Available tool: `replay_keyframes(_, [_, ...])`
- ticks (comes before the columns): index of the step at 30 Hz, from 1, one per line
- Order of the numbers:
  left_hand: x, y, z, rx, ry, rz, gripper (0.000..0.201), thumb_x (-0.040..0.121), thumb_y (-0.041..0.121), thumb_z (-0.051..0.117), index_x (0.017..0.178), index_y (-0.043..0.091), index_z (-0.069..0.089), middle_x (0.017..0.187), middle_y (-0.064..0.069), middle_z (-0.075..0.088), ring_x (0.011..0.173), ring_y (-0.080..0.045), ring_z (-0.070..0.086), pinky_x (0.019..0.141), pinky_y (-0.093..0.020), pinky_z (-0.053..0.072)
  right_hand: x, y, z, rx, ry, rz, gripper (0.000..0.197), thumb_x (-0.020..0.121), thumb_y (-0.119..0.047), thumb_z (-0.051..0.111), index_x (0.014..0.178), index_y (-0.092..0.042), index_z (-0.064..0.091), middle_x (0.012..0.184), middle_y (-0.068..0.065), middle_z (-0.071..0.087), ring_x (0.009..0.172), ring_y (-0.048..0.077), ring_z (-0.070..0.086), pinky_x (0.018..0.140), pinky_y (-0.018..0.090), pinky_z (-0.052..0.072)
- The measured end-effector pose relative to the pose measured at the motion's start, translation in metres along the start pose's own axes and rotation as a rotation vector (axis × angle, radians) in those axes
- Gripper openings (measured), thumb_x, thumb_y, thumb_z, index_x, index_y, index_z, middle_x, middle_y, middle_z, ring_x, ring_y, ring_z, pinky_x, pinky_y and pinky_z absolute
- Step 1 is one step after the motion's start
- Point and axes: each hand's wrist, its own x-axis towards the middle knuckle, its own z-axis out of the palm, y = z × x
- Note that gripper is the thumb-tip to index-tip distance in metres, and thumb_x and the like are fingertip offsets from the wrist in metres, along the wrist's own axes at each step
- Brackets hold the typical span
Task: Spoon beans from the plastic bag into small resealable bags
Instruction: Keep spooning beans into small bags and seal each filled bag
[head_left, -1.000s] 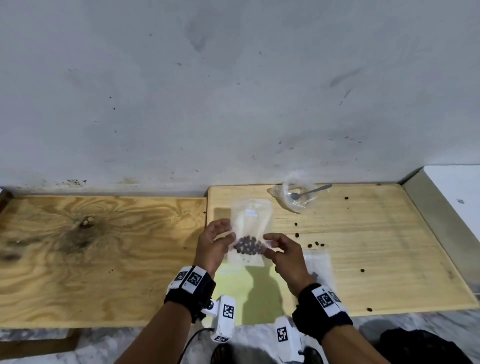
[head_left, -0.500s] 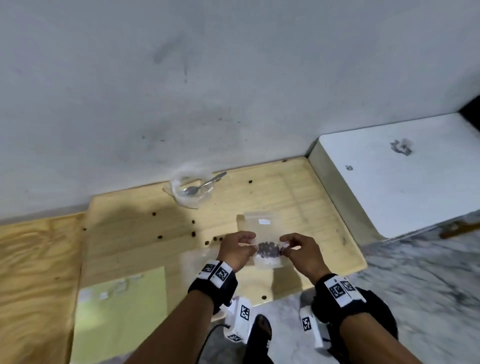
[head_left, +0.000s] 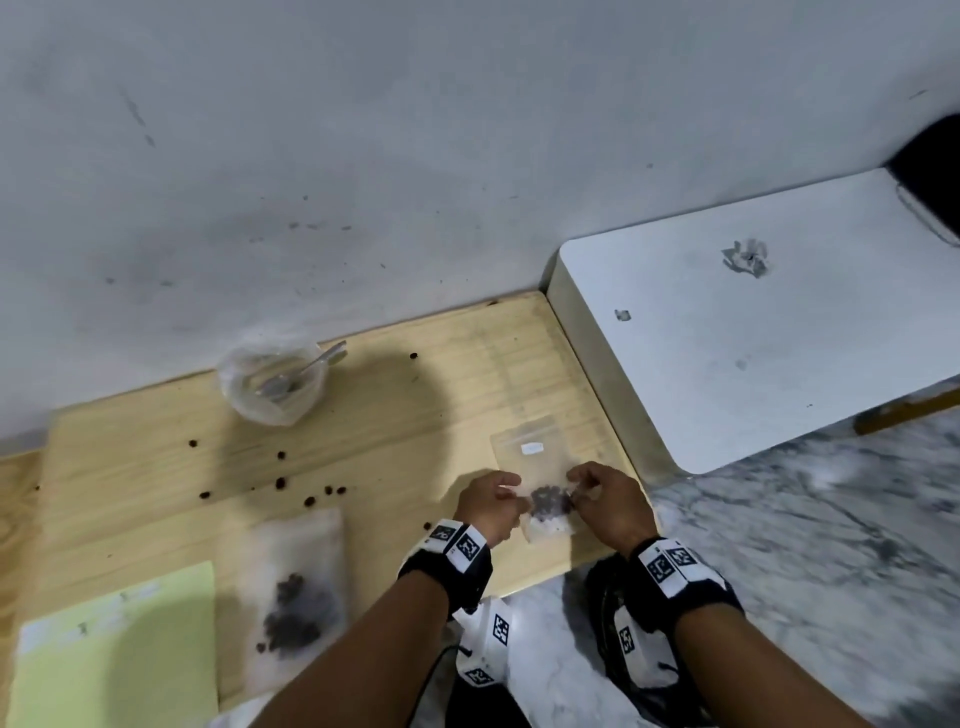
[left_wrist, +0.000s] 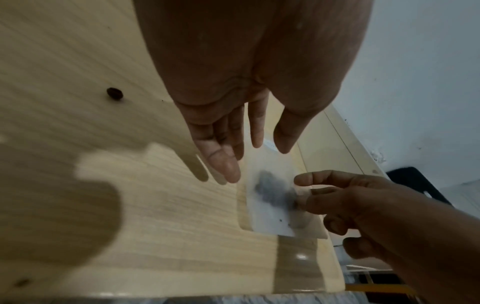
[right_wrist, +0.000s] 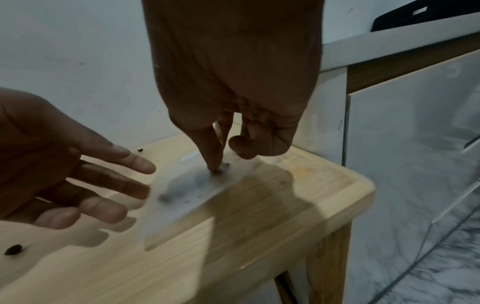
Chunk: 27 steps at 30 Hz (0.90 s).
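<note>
A small clear resealable bag (head_left: 531, 448) with dark beans (head_left: 549, 502) in its lower half sits low over the right front corner of the pale wooden board (head_left: 415, 415). My right hand (head_left: 605, 493) pinches the bag's right edge; in the right wrist view its index fingertip (right_wrist: 215, 167) comes down on the bag (right_wrist: 187, 193). My left hand (head_left: 488, 501) is at the bag's left edge with straight fingers (left_wrist: 228, 164) and grips nothing. The crumpled plastic bag (head_left: 272, 384) holding a metal spoon (head_left: 301, 369) stands at the board's back by the wall.
A second small bag with beans (head_left: 296, 597) lies at the board's front, beside a yellow-green sheet (head_left: 119, 649). Loose beans (head_left: 280, 483) are scattered over the board's middle. A white block (head_left: 753, 322) adjoins the board on the right. Marble floor (head_left: 831, 545) lies beyond the front edge.
Both hands carried the small bag rightward to the board's right front corner, and the head view swung right. The left fingers have straightened and let go of the bag's edge.
</note>
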Motion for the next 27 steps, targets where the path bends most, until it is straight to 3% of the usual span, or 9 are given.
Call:
replay_keyframes(3, [-0.004,-0.003,-0.011,0.056,0.074,0.035,0.03,0.067,0.031,0.071,0.096,0.032,0.065,0.101,-0.001,0.07,0.087,-0.027,0.07,0.079,-0.038,0.057,-0.004,-0.005,0.002,-0.051,0.081,-0.01,0.027,0.083,-0.018,0.07,0.106,-0.031,0.068,0.122,-0.003,0.061,0.105,0.02,0.062,0.084,0.028,0.047])
replay_keyframes(4, [-0.007,-0.004,-0.018,0.07,0.097,0.049,0.029,0.067,0.032,0.071,0.095,0.032,0.065,0.1,0.001,0.071,0.089,-0.026,0.071,0.082,-0.039,0.057,-0.008,-0.011,0.005,-0.044,0.124,-0.024,0.027,0.083,-0.017,0.069,0.105,-0.032,0.067,0.123,-0.005,0.06,0.105,0.019,0.062,0.083,0.028,0.047])
replay_keyframes(6, [-0.016,-0.007,-0.034,0.059,0.152,0.092,0.019,0.077,0.024,0.072,0.095,0.026,0.067,0.092,0.0,0.072,0.08,-0.023,0.072,0.07,-0.031,0.056,-0.017,-0.029,0.013,-0.032,0.166,-0.09,0.023,0.084,-0.018,0.067,0.1,-0.034,0.068,0.116,-0.007,0.063,0.101,0.018,0.063,0.079,0.027,0.047])
replay_keyframes(9, [-0.032,-0.019,-0.072,0.011,0.281,0.155,0.008,0.085,0.015,0.069,0.091,0.021,0.069,0.079,-0.003,0.07,0.062,-0.015,0.067,0.052,-0.019,0.045,-0.033,-0.065,0.038,0.024,0.094,-0.145,0.009,0.084,-0.022,0.065,0.086,-0.03,0.069,0.091,-0.01,0.071,0.086,0.016,0.067,0.074,0.029,0.053])
replay_keyframes(11, [-0.047,-0.033,-0.104,0.0,0.359,0.16,0.007,0.087,0.016,0.068,0.092,0.02,0.069,0.078,-0.001,0.07,0.06,-0.013,0.066,0.055,-0.018,0.045,-0.047,-0.09,0.064,0.068,-0.004,-0.21,0.011,0.083,-0.021,0.066,0.08,-0.032,0.066,0.083,-0.012,0.071,0.082,0.013,0.067,0.074,0.029,0.054])
replay_keyframes(15, [-0.081,-0.068,-0.166,-0.022,0.513,0.138,0.006,0.087,0.017,0.068,0.093,0.02,0.07,0.082,-0.001,0.072,0.065,-0.019,0.068,0.066,-0.025,0.053,-0.079,-0.137,0.115,0.066,-0.142,-0.315,0.029,0.083,-0.024,0.067,0.069,-0.047,0.055,0.075,-0.022,0.062,0.08,0.01,0.064,0.076,0.028,0.051])
replay_keyframes(17, [-0.097,-0.091,-0.194,-0.044,0.587,0.112,0.006,0.087,0.016,0.068,0.091,0.02,0.071,0.082,-0.001,0.072,0.068,-0.021,0.068,0.066,-0.026,0.053,-0.094,-0.154,0.14,0.038,-0.189,-0.296,0.03,0.083,-0.026,0.068,0.066,-0.044,0.052,0.076,-0.022,0.06,0.082,0.01,0.061,0.074,0.026,0.048])
replay_keyframes(21, [-0.123,-0.138,-0.236,0.003,0.665,0.049,0.003,0.085,0.023,0.07,0.088,0.021,0.071,0.086,0.004,0.072,0.079,-0.021,0.069,0.08,-0.033,0.055,-0.118,-0.174,0.188,-0.033,-0.221,-0.196,0.021,0.079,-0.044,0.072,0.086,-0.036,0.054,0.087,-0.017,0.06,0.084,0.012,0.061,0.073,0.026,0.046])
replay_keyframes(27, [-0.133,-0.173,-0.26,0.117,0.517,0.017,0.012,0.083,0.02,0.071,0.094,0.017,0.072,0.103,0.003,0.065,0.092,-0.018,0.063,0.08,-0.022,0.043,-0.143,-0.184,0.225,-0.093,-0.138,-0.058,0.067,0.07,-0.062,0.075,0.121,-0.026,0.049,0.117,-0.001,0.054,0.103,0.025,0.061,0.083,0.037,0.05])
